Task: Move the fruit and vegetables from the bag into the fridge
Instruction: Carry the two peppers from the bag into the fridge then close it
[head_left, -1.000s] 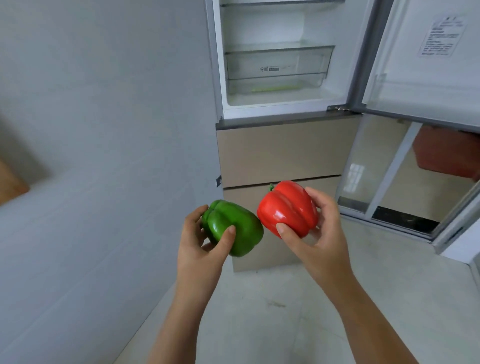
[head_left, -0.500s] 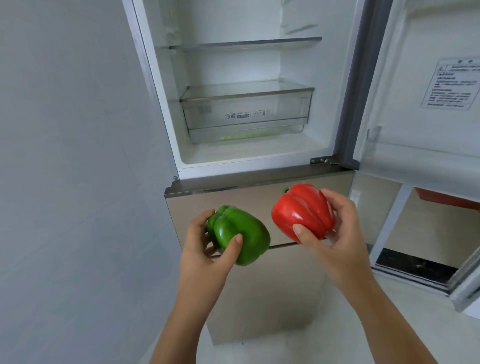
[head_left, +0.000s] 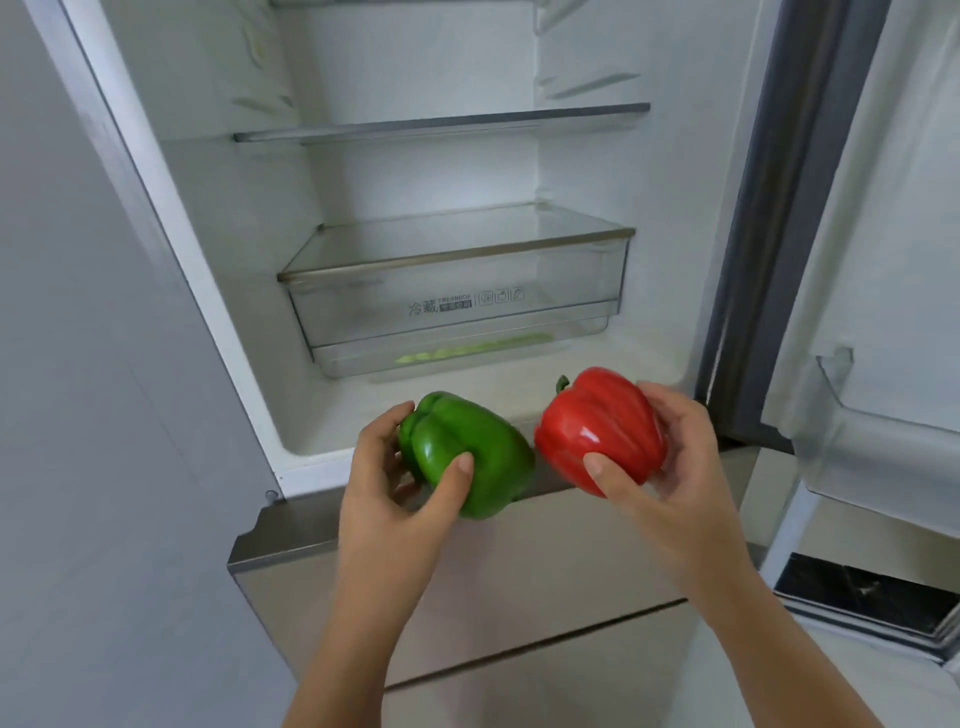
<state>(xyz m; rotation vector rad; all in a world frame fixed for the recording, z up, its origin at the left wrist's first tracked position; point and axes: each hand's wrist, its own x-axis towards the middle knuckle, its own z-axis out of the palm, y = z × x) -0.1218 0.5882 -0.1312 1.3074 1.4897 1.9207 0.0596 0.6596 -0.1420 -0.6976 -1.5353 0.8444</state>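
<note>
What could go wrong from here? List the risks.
Both hands are full: the left hand grips the green pepper, the right hand the red pepper, and the clear drawer looks shut, so opening it may cost a grip. Set on the fridge floor before it, a pepper could roll out.

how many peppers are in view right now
2. The green pepper is gripped in the left hand, the red pepper in the right hand, both just in front of the open fridge. A blurred green thing in the clear drawer cannot be identified.
</note>
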